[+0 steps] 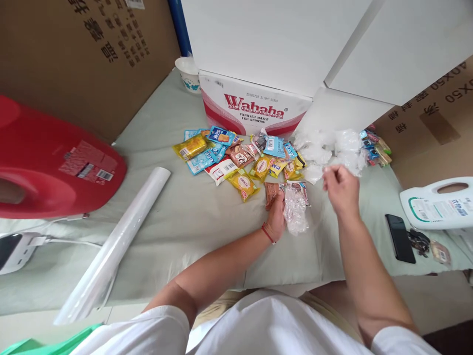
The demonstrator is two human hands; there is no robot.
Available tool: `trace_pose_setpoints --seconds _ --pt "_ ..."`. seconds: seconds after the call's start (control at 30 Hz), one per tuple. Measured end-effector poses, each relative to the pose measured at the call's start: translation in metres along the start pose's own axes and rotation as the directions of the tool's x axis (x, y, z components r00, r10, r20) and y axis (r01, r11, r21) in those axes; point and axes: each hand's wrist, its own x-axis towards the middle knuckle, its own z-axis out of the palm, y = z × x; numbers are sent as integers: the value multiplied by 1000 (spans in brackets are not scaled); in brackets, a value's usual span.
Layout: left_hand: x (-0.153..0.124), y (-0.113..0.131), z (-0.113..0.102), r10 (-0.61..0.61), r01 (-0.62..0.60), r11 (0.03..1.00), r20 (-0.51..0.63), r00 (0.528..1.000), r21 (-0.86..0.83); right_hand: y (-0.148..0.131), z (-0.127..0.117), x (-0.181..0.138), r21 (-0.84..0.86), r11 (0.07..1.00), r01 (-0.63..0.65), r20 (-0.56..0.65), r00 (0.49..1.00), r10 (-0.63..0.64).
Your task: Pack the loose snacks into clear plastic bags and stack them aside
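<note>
My left hand [276, 218] is closed around the near side of a brown snack packet [272, 189]. Against its thumb side lies a crumpled clear plastic bag [296, 212], which partly covers another brown packet [302, 189]. My right hand [342, 191] is raised to the right with its fingers curled into a pinch; whatever is between the fingertips is hidden. Just beyond it sits a heap of crumpled clear plastic bags [314, 153]. A pile of snacks spreads ahead of my left hand, among them a yellow packet [243, 184] and a light blue packet [274, 146].
A Wahaha water carton [254, 106] stands behind the snacks, with a paper cup [189, 74] beside it. On the left are a red jug [55, 158] and a plastic film roll [121, 236]. Rightward lie colourful packets [377, 146], a phone [400, 238] and a white detergent bottle [439, 203].
</note>
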Motion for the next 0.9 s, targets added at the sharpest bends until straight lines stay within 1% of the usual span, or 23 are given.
trace_pose_setpoints --seconds 0.03,0.07,0.1,0.17,0.23,0.3,0.33,0.4,0.43,0.5,0.57,0.6,0.63,0.67,0.77,0.83,0.9 --pt "2 0 -1 -9 10 1000 26 1000 -22 0 1 -30 86 993 -81 85 994 74" --pt "3 0 -3 -16 16 1000 49 999 -11 1 3 -57 143 979 -143 196 974 113" --pt "3 0 -5 -29 28 1000 62 998 12 2 8 -81 174 967 -184 273 953 132" --pt "2 0 -9 -56 49 994 76 996 99 6 20 -115 235 936 -264 304 934 187" --pt "-2 -1 -10 -53 29 974 103 993 225 12 32 -131 336 883 -328 270 932 243" --pt "-6 -3 -9 -5 -34 947 121 993 320 18 39 -135 467 803 -371 249 926 283" --pt "-8 -4 -8 20 -61 939 121 992 339 19 40 -136 523 762 -382 243 924 296" --pt "-10 -4 -7 15 -51 943 113 993 329 20 37 -136 583 719 -379 215 925 313" --pt "-10 -3 -7 -20 -19 948 117 993 319 20 33 -137 580 729 -362 195 931 308" --pt "-9 -2 -7 -86 33 947 150 985 320 19 25 -139 512 812 -282 140 959 245" --pt "-8 0 -8 -92 24 942 190 977 335 19 16 -142 410 895 -177 114 983 142" --pt "-7 0 -8 -81 9 942 202 976 336 19 12 -143 385 911 -150 116 987 113" --pt "-6 1 -9 -71 0 944 204 976 329 20 9 -144 396 905 -155 114 986 119" --pt "-6 1 -9 -68 1 948 201 977 318 21 6 -144 436 879 -190 108 981 159" --pt "-5 0 -11 -118 44 947 219 969 318 22 3 -143 563 764 -316 76 940 333" --pt "-5 -2 -13 -155 63 938 249 956 342 21 4 -140 561 754 -341 70 927 368" --pt "-5 -4 -15 -170 62 928 270 948 366 17 6 -135 528 775 -346 90 931 354"
